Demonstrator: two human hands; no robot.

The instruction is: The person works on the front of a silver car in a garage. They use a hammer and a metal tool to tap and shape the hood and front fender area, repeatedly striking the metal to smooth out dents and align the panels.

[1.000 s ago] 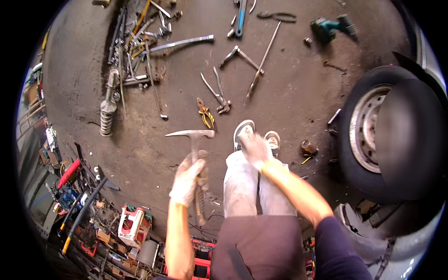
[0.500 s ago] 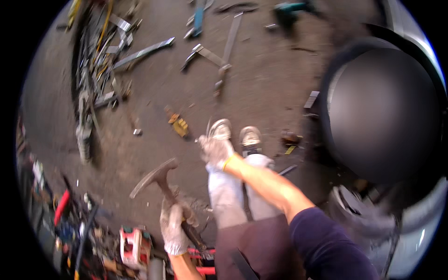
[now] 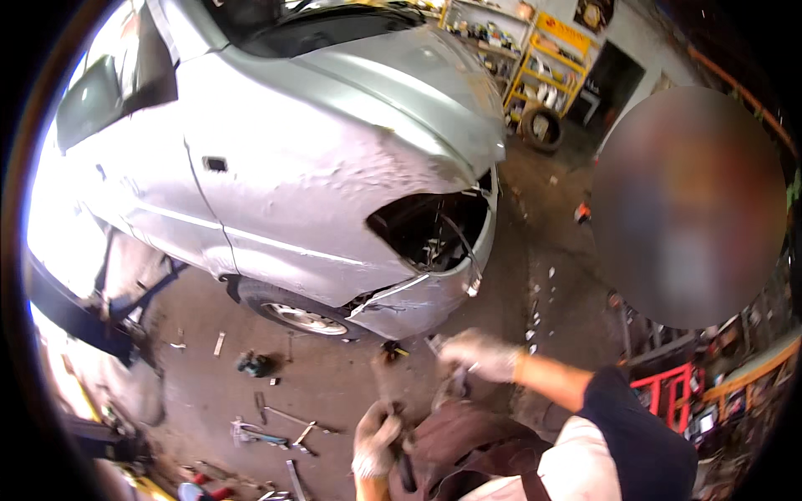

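Standing at the nose of 1 silver, dented car with its headlight missing point(image 3: 334, 159), the person shows 2 hands in pale, soiled work gloves low in the head view. Left gloved hand point(image 3: 376, 436): closed around the dark handle of 1 hammer point(image 3: 386, 392), whose shaft rises from the fist, long axis near upright and tipped slightly left; its head is blurred and hard to make out. Right gloved hand point(image 3: 483, 356): held out in front of the body on a bare forearm in a dark sleeve, fingers loosely curled, palm down; whether it grips anything cannot be told. Relation of note: the car's empty headlight opening point(image 3: 430, 230) and crumpled silver front bumper corner point(image 3: 422, 301) lie ahead and above both hands, the right hand nearer to the bumper than the left, which sits lower and closer to the body with the hammer. Surroundings: 1 front wheel with silver rim point(image 3: 296, 316) under the wing; stained concrete floor point(image 3: 334, 384) strewn with 1 teal power tool point(image 3: 253, 364) and several long metal hand tools point(image 3: 276, 430), well apart to the lower left; yellow storage shelving point(image 3: 555, 63) behind the car; red metal rack point(image 3: 668, 397) at right.
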